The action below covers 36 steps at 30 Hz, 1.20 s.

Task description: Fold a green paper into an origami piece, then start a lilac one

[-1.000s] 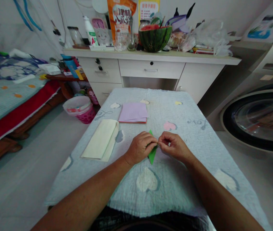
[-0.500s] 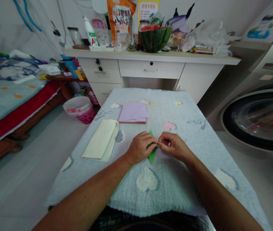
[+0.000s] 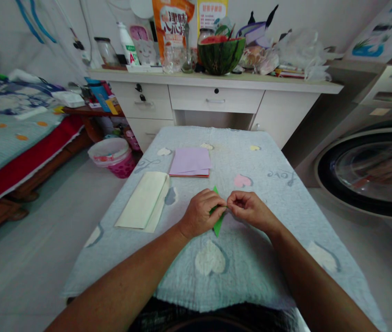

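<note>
The left hand [image 3: 202,214] is covering the green paper's [image 3: 218,227] middle; the right edge is cutting off the washing machine [image 3: 355,108].

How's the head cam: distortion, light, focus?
Head view, right edge: wide-angle distortion leans and stretches the washing machine; head view, middle: soft light, no harsh glare on the tablecloth; fine detail is mushy where left hand and right hand meet at the green paper.

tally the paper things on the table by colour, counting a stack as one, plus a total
Green folded paper: 1
Pale cream folded paper: 1
Purple-topped paper stack: 1
Total: 3
</note>
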{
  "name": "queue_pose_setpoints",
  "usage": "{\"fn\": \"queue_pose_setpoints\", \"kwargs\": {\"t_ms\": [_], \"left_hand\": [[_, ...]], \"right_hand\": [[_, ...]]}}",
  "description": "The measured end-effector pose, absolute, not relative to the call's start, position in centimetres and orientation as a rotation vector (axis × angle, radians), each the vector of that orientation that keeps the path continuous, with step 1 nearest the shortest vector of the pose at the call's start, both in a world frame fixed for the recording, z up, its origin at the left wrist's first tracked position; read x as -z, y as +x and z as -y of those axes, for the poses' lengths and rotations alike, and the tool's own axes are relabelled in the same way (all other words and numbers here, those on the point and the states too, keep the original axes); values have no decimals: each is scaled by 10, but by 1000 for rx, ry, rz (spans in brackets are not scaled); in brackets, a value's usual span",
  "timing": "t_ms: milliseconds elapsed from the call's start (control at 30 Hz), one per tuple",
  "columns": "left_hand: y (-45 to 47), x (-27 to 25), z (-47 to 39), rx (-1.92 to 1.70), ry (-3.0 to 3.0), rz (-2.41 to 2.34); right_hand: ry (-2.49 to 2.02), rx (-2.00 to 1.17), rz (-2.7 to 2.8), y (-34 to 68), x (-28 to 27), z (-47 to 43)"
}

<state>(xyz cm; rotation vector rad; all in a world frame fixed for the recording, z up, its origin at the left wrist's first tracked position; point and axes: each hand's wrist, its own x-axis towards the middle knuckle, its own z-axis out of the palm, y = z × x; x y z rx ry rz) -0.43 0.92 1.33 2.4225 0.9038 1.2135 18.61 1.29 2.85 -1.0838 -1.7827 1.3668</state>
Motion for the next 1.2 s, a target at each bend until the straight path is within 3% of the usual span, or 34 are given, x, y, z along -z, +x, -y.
{"fn": "queue_pose_setpoints", "kwargs": {"t_ms": [700,1200], "left_hand": [[-6,-11,-8,-1195,2479,-889],[-6,-13,-7,-1198,2421,-877]], "right_hand": [[-1084,-1373,1782,184,-31,-11],[-1066,-1577,1669,186,-28,-12]]}}
